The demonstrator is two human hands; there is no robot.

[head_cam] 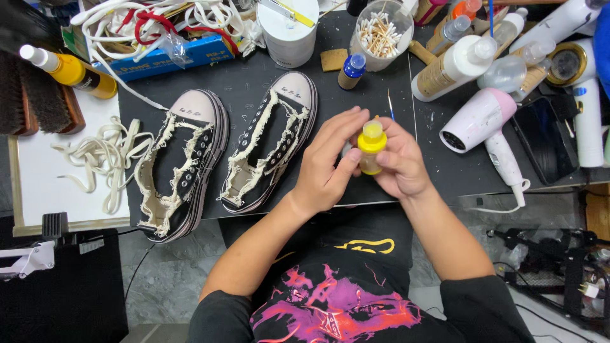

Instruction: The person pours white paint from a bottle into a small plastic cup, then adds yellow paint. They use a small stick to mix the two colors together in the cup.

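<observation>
Bare black mat lies open at twelve o'clock from the hands, up to the white tub and swab cup. Two sneakers block nine o'clock; a hair dryer and bottles crowd two and three o'clock.

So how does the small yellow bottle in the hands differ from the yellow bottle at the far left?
The small yellow bottle is held upright between the left hand and right hand; the yellow bottle at the far left lies tilted, untouched. The held one has a yellow cap; the other has a white cap and looks larger. Both have yellow bodies.
</observation>
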